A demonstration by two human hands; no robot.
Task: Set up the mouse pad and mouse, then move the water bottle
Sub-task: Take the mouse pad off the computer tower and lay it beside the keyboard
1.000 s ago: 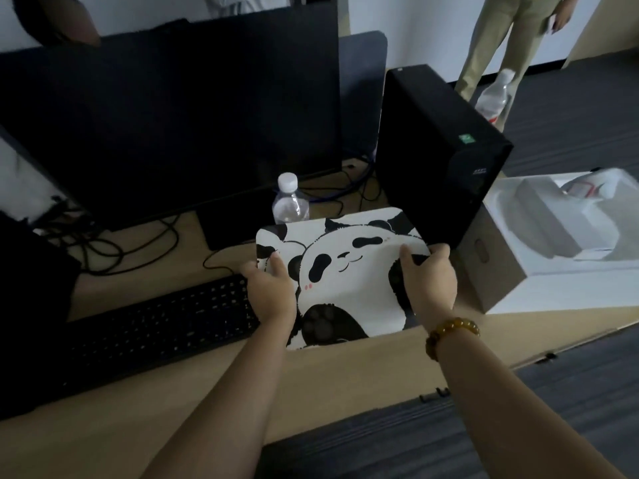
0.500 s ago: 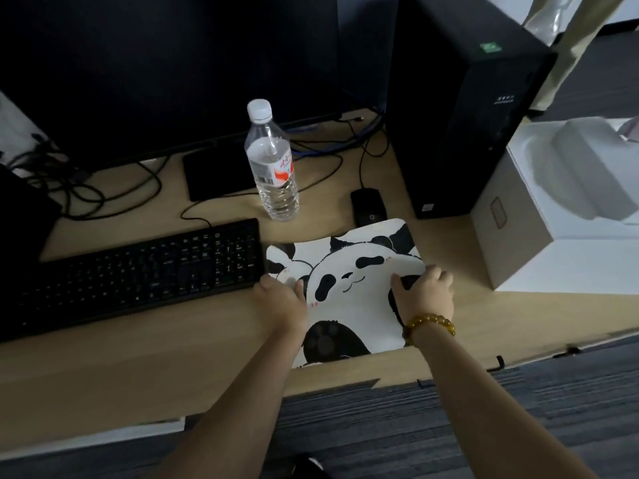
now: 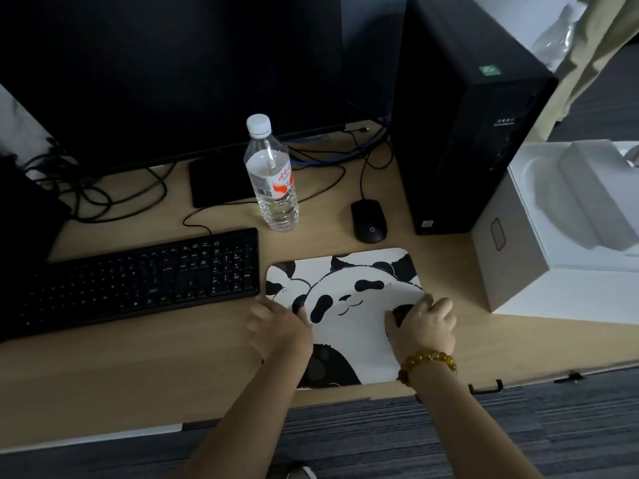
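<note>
A white mouse pad [image 3: 349, 305] with black panda drawings lies flat on the wooden desk [image 3: 138, 361], just right of the keyboard. My left hand [image 3: 276, 328] grips its left edge and my right hand [image 3: 423, 324], with an amber bead bracelet on the wrist, grips its right edge. A black wired mouse [image 3: 368, 220] rests on the bare desk behind the pad. The clear water bottle [image 3: 273, 178], white cap and red label, stands upright behind the keyboard's right end, left of the mouse.
A black keyboard [image 3: 138, 281] lies left of the pad. The dark monitor [image 3: 166, 70] and its base stand behind. A black computer tower [image 3: 463, 133] rises at the right, beside an open white box [image 3: 560, 236]. Cables trail behind the bottle.
The mouse pad went from tilted up in both hands to lying flat on the desk. The camera tipped down, so the mouse and the whole bottle came into view.
</note>
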